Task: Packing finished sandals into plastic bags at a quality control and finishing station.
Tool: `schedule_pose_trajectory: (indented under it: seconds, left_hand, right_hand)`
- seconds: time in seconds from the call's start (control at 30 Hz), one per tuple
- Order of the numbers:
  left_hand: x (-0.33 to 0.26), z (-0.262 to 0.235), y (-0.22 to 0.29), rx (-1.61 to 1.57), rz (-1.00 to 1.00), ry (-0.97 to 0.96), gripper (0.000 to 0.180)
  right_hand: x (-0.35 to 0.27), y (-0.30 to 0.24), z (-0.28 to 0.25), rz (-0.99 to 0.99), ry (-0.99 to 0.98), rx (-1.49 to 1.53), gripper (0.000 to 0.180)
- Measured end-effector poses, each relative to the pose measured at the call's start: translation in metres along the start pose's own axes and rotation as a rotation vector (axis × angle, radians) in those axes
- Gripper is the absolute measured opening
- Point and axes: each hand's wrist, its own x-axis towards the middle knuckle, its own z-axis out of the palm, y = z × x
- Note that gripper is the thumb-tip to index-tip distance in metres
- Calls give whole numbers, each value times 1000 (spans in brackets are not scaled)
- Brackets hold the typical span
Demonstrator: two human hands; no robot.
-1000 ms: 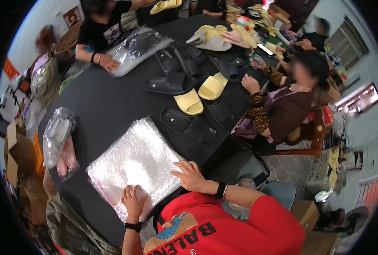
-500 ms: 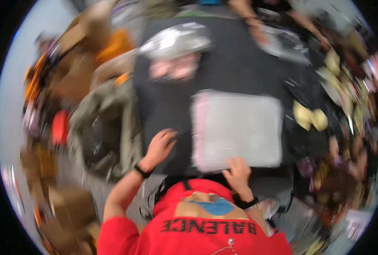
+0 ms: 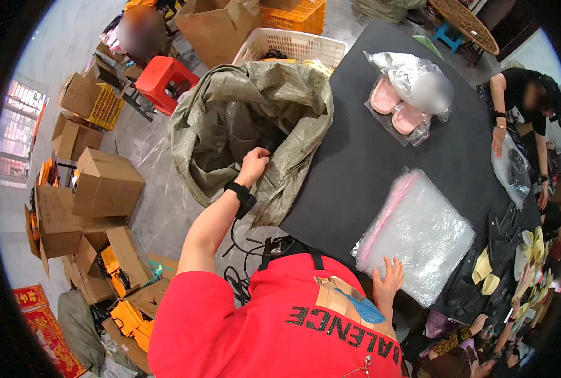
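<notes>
My left hand (image 3: 253,165), with a black wristband, reaches into the mouth of a large grey-green woven sack (image 3: 293,94) that stands left of the black table (image 3: 362,157). Its fingers curl down toward something dark inside; the sack's fold hides whether they grip it. My right hand (image 3: 389,281) lies flat with fingers spread on the near corner of a stack of clear plastic bags (image 3: 419,233) on the table. My red shirt fills the bottom of the view.
Bagged pink slippers (image 3: 397,107) lie at the table's far end. Yellow slippers (image 3: 482,268) and black ones sit at the right. A person in black (image 3: 514,94) works there. A white basket (image 3: 299,44), a red stool (image 3: 164,79) and cardboard boxes (image 3: 104,183) crowd the floor.
The view has swung left toward the floor and sack. My left hand left the plastic stack and went into the sack. My right hand stays on the stack.
</notes>
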Motion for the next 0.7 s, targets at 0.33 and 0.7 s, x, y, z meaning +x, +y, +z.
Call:
schedule_pose_trajectory:
  seconds: [0.33, 0.7]
  left_hand:
    - [145, 20, -38, -17, -290, -60, 52]
    - [162, 290, 137, 352, 590, -522, 41]
  right_hand:
    - [-5, -10, -19, 15, -72, 82, 43]
    - [20, -31, -14, 127, -187, 226, 42]
